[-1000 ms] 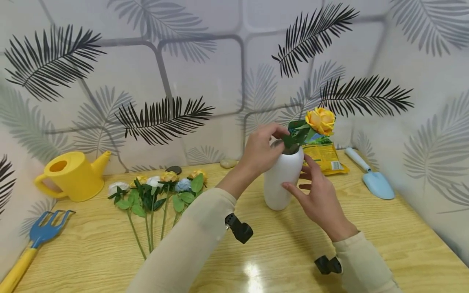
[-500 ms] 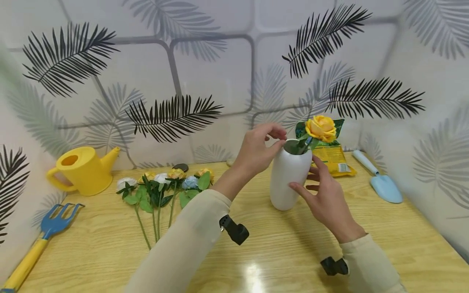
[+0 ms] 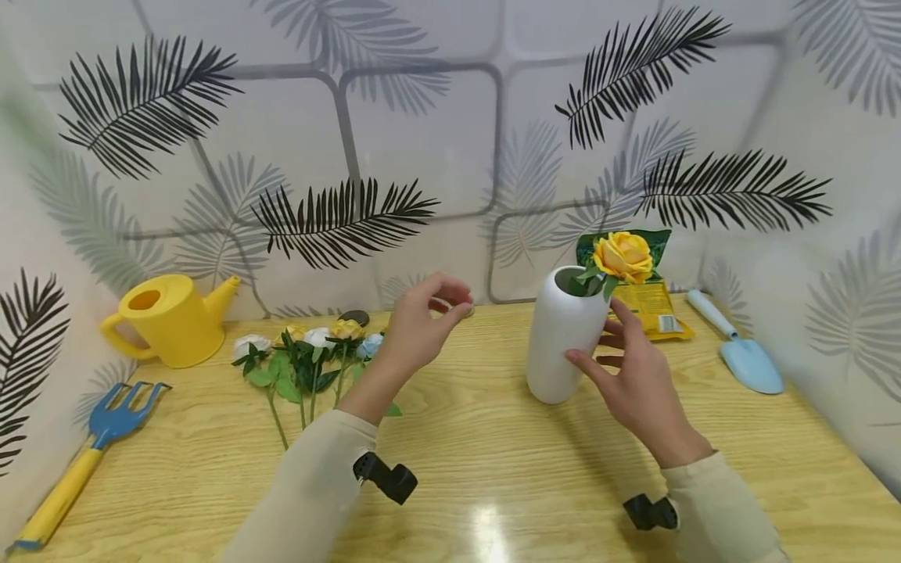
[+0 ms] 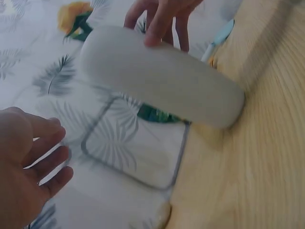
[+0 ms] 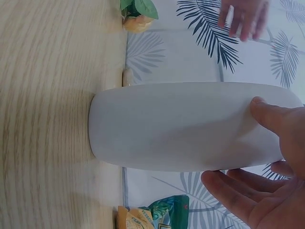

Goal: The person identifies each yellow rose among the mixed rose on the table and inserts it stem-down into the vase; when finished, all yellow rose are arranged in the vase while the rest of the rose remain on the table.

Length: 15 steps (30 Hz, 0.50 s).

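A tall white vase (image 3: 563,344) stands upright on the wooden table, right of the middle. One yellow rose (image 3: 622,256) leans out over the right side of its mouth, green leaves at the rim. My right hand (image 3: 633,383) holds the vase from the right, thumb on the near side and fingers round the far side, as the right wrist view confirms on the vase wall (image 5: 181,126). Left of the vase, my left hand (image 3: 422,320) hovers with loosely bent fingers and nothing in it. Several artificial roses (image 3: 303,360), white, yellow and blue, lie beyond the left forearm, which hides some stems.
A yellow watering can (image 3: 176,324) stands at the back left, with a blue hand fork (image 3: 116,422) before it. Behind the vase sits a yellow-green packet (image 3: 651,305); a light blue trowel (image 3: 749,363) lies farther right. A dark stone (image 3: 354,317) rests by the patterned wall.
My left hand has let go of the rose at the vase mouth and moved left, away from the vase. The rose has tipped to the right. My right hand keeps its hold.
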{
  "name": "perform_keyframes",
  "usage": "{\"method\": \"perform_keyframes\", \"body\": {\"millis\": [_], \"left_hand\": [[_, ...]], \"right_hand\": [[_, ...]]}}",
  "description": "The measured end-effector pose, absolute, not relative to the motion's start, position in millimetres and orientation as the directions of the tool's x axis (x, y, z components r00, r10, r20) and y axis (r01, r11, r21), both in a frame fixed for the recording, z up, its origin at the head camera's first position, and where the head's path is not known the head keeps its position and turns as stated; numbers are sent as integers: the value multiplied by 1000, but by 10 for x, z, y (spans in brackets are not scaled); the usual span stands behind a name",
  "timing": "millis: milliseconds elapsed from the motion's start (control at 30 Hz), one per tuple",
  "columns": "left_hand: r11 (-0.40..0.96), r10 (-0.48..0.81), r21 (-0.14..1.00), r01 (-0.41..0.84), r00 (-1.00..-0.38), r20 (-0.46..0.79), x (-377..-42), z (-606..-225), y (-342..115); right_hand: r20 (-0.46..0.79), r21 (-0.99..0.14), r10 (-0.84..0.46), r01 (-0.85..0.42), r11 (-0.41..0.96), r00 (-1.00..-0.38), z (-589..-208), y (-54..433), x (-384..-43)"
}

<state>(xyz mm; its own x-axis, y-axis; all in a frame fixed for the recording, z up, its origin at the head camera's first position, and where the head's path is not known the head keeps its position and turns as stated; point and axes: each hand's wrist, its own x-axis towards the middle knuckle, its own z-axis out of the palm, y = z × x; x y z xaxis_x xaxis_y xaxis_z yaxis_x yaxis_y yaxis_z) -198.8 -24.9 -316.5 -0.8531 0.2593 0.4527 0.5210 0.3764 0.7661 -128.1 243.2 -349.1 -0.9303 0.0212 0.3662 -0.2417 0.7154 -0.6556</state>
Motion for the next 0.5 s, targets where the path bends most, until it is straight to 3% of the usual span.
{"method": "perform_keyframes", "body": {"millis": [167, 500], "left_hand": [[488, 172, 784, 385, -922, 346, -1875, -3381, -582], [741, 152, 626, 243, -969, 197, -1627, -3701, -988]], "right_hand": [[354, -658, 22, -233, 716, -935, -3480, 2433, -1269], [354, -668, 21, -237, 706, -935, -3481, 2426, -1277]]}}
